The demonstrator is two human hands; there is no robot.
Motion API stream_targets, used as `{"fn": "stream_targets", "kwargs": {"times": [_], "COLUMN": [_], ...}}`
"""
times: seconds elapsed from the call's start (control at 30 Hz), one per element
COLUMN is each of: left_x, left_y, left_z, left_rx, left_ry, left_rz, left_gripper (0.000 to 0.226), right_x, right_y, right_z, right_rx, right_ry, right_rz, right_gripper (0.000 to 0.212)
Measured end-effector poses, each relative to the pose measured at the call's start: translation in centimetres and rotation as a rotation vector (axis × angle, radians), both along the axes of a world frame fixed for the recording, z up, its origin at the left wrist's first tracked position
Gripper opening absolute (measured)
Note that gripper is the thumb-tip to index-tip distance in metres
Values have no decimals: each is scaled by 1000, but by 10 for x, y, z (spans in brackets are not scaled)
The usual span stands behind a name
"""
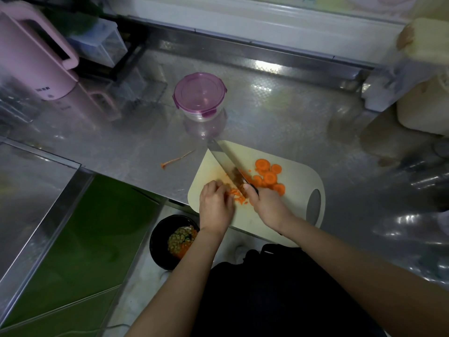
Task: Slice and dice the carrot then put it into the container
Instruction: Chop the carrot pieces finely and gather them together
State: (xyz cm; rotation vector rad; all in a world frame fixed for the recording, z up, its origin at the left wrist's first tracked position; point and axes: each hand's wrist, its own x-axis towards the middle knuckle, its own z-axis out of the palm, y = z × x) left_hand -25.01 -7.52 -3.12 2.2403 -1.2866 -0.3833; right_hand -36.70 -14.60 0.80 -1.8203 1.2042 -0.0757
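Nearest to me, below the counter edge, I see a black bowl [161,249] on the floor with yellowish and orange scraps in it, partly hidden behind the left forearm. Above it, a cream cutting board [295,207] lies on the steel counter [279,117], its near corner jutting over the edge. The left hand [215,205] is on the board, fingers curled down onto the diced carrot [237,194] and holding that small orange pile against the board, right beside the blade. The right hand [267,205] is wrapped round the dark handle of the knife [228,164], whose wide blade slants away to the left, its edge down among the pieces and its tip past the board's far left edge. Just right of the blade sits a cluster of round carrot slices [268,177], still uncut and overlapping one another. Left of the board, a thin carrot peel [177,159] lies on the bare steel. Farther back stands the container [199,96], clear with a purple lid clipped on, well apart from the board. At the far left stands a pink kettle [31,59], and at the far right a cream jug [422,81].
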Motion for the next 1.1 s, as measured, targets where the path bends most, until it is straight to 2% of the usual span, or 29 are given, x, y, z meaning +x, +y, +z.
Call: {"fn": "stream_targets", "kwargs": {"times": [0.2,0.3,0.43,0.57,0.83,1.0,1.1], "left_x": [7,9,10,8,4,2,4], "left_y": [1,2,2,1,2,3,5], "left_z": [0,1,1,0,-5,-6,-5], "left_rx": [-4,-30,-46,-55,-70,-85,-68], "left_ry": [54,102,91,80,83,81,69], "left_rz": [-29,-11,-16,-14,11,13,-7], "left_gripper": [24,25,13,5,11,12,13], "right_x": [-5,-9,-8,-7,5,2,7], "right_y": [7,10,13,14,20,21,22], "right_z": [5,-1,-1,-2,-1,3,1], "right_rx": [-42,-38,-49,17,-60,51,25], "right_ry": [-88,-94,-68,44,93,66,112], "right_rz": [-20,-20,16,14,39,60,72], "right_gripper": [25,35,45,48,53,50,52]}}
